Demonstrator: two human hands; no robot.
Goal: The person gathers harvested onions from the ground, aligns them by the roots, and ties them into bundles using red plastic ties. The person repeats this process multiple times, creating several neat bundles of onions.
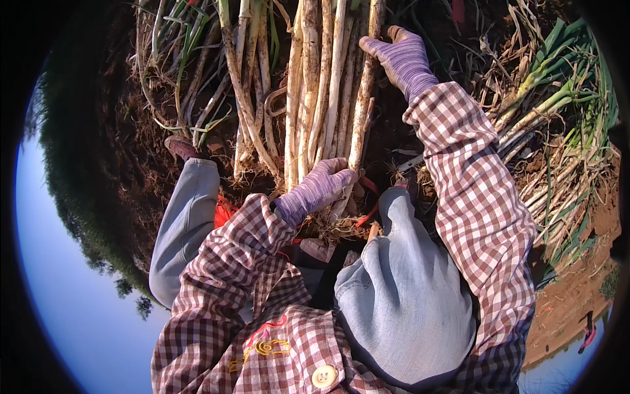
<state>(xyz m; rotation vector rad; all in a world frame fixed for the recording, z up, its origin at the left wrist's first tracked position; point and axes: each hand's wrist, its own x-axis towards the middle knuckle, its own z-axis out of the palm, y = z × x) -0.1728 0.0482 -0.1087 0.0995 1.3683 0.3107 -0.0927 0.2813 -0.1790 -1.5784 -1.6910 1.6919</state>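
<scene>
Long white-stemmed green onions with roots (310, 88) lie in a row on the soil before me, their root ends towards me. My left hand (317, 189), in a purple knitted glove, grips the lower end of the rightmost stem (364, 98), just above its roots. Near the top of that same stem is my right hand (401, 56), gloved alike, its thumb and fingers around or against the stalk; whether it grips firmly is not plain. The leafy ends run out of view at the top edge.
More onions lie in a looser heap (197, 74) at the upper left and a large leafy pile (556, 128) at the right. Red plastic material (225, 212) shows beside my left leg. My jeans-clad knees (403, 290) flank the root ends. A distant person (588, 335) shows at the lower right.
</scene>
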